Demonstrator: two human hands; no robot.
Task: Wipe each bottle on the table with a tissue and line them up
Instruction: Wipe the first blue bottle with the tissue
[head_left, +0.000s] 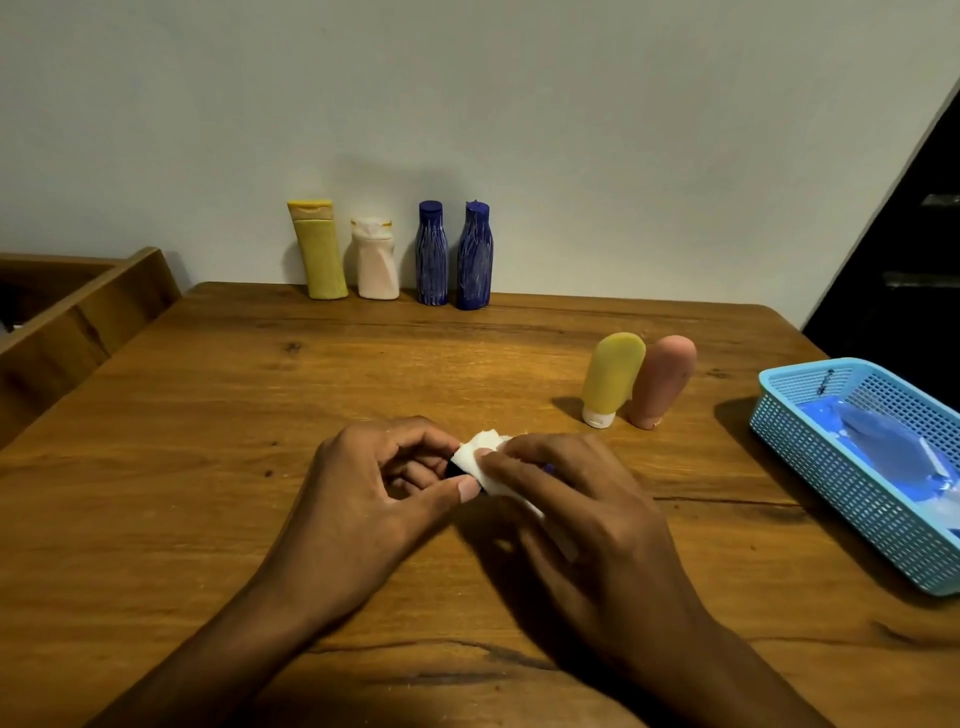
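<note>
At the table's middle, my left hand (374, 488) pinches a small dark bottle (453, 470) that is almost fully hidden. My right hand (566, 499) holds a white tissue (480, 457) wrapped over that bottle. A row stands along the far edge by the wall: a yellow bottle (319, 252), a white bottle (375, 260) and two blue bottles (431, 254) (475, 257). To the right, a yellow tube (610, 379) and a pink tube (662, 382) stand on their caps, touching each other.
A light blue plastic basket (810, 467) with a blue packet inside sits at the right edge of the wooden table (260, 441). A wooden ledge (78, 312) rises at the far left. A dark panel (909, 234) stands at the right.
</note>
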